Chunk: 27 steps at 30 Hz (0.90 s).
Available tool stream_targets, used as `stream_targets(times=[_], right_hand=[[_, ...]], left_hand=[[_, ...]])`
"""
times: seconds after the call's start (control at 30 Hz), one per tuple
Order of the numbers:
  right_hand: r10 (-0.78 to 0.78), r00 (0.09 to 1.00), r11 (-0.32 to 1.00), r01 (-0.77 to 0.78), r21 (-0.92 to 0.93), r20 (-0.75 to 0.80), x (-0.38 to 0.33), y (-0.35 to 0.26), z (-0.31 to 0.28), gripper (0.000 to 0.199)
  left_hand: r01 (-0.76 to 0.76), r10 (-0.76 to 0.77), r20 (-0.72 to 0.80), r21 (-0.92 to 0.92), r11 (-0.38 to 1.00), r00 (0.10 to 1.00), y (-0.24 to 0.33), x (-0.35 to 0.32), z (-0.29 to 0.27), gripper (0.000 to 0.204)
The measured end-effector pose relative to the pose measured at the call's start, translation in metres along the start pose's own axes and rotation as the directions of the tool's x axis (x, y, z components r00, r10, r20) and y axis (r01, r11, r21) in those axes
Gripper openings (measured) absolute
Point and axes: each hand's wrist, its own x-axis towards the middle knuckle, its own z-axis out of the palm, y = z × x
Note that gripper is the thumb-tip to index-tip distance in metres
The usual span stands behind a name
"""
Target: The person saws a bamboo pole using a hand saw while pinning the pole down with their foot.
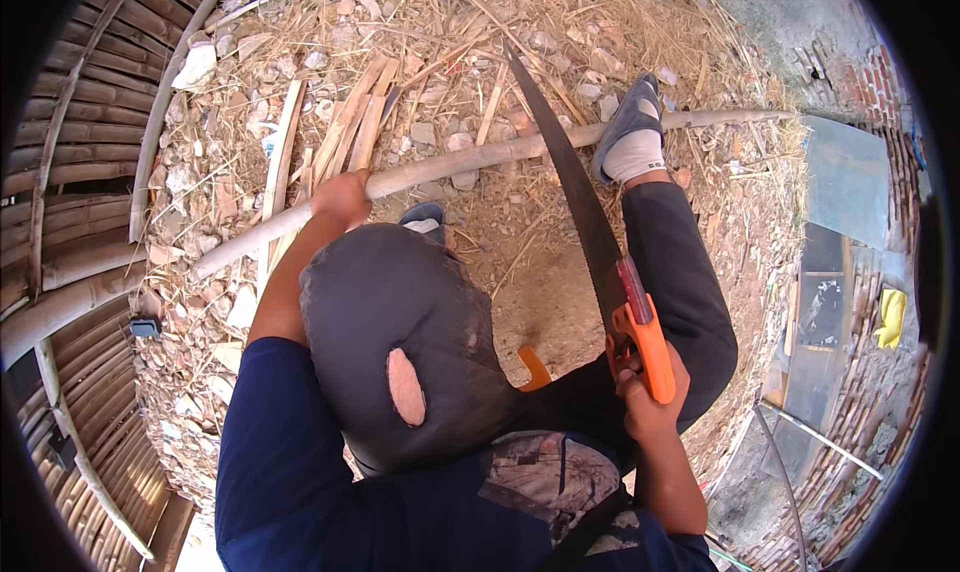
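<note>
A long pale pole, perhaps bamboo, stretches across in front of me, its left end nearer. My left hand is closed around it left of the middle. Toward its right part, my foot in a dark sandal and white sock rests at the pole. In my right hand is a handsaw with an orange handle and a long dark blade. The blade points away from me and passes over the pole just left of the sandal. Whether its teeth touch the pole I cannot tell.
Several split wood strips lie beyond my left hand among stones and straw. A slatted bamboo wall rises at the left. At the right are a brick wall, a grey-blue sheet and a yellow cloth-like thing. An orange curved piece shows near my leg.
</note>
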Motion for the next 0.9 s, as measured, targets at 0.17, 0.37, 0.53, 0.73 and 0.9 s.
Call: stream_targets(times=[0.17,0.37,0.53,0.73,0.9], right_hand=[[0.127,0.991,0.981,-0.132,0.142,0.047,-0.004,0.018,0.006,0.013],[0.245,0.963,0.939,-0.265,0.218,0.113,0.005,0.031,0.017,0.012],[0.213,0.971,0.927,-0.235,0.293,0.107,-0.002,0.012,0.007,0.015],[0.248,0.934,0.966,-0.259,0.006,0.257,0.047,0.03,0.04,0.018],[0.183,0.974,0.945,-0.213,0.247,0.137,0.005,0.028,0.021,0.017]], left_hand=[[-0.001,0.0,0.049,0.016,1.0,0.999,-0.004,0.012,-0.004,0.041],[0.018,-0.019,0.045,0.008,1.0,0.999,0.0,0.013,-0.01,0.039],[0.053,-0.054,0.048,0.03,0.998,0.997,-0.003,0.013,-0.006,0.04],[0.059,-0.061,0.043,0.035,0.998,0.997,0.005,0.01,0.001,0.04],[0.043,-0.044,0.017,0.033,0.999,0.999,0.002,0.013,-0.001,0.037]])
